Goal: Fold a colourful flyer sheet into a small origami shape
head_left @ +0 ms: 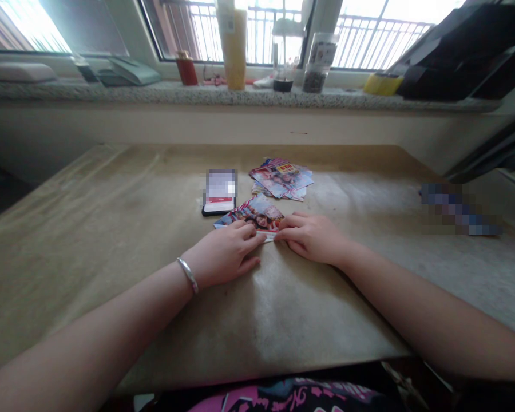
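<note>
A colourful printed paper (264,213), folded to a pointed shape with a pale strip along its near edge, lies flat on the table. My left hand (227,252) rests over its near left part, fingers stretched out on the paper and thumb apart on the tabletop. At the right corner, my right hand (311,236) has its fingers bent and closed on the paper's near edge. Just beyond is a loose pile of similar printed papers (283,178). To the left of the pile lies a phone (220,193), its screen blurred out.
The table (133,229) has a beige cover. A blurred dark flat item (459,209) lies at the far right. On the stone windowsill (146,94) stand a red container (186,68), a tall yellow container (234,51), clear containers (320,63) and a black bag-like object (450,57).
</note>
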A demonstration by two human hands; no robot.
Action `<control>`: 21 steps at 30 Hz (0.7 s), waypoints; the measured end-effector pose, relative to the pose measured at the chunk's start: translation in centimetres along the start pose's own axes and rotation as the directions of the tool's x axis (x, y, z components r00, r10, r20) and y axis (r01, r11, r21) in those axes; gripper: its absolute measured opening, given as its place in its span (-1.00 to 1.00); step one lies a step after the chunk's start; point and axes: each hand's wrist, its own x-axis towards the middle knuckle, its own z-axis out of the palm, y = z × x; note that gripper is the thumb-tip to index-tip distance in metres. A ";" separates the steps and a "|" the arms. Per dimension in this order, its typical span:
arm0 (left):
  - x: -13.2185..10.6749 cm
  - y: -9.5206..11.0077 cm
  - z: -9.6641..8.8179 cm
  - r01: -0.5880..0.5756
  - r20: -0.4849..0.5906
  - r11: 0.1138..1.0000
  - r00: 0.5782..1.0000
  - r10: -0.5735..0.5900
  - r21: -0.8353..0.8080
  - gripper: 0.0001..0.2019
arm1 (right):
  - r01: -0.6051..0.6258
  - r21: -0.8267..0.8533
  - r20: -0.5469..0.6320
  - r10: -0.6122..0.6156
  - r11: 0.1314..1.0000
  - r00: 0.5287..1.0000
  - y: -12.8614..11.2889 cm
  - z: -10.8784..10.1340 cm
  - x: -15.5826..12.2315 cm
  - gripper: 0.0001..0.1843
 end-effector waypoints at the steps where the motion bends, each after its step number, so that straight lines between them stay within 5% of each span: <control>1: 0.0 0.0 0.0 -0.001 0.002 1.000 1.000 0.001 0.007 -0.60 | 0.010 -0.008 0.010 -0.010 1.000 1.000 0.0 -0.1 0.0 -0.71; 21: 0.1 0.0 -0.2 -0.006 0.043 0.999 0.999 0.005 0.038 -0.60 | 0.000 -0.053 0.112 0.006 0.999 0.994 1.0 -1.4 -0.6 -0.71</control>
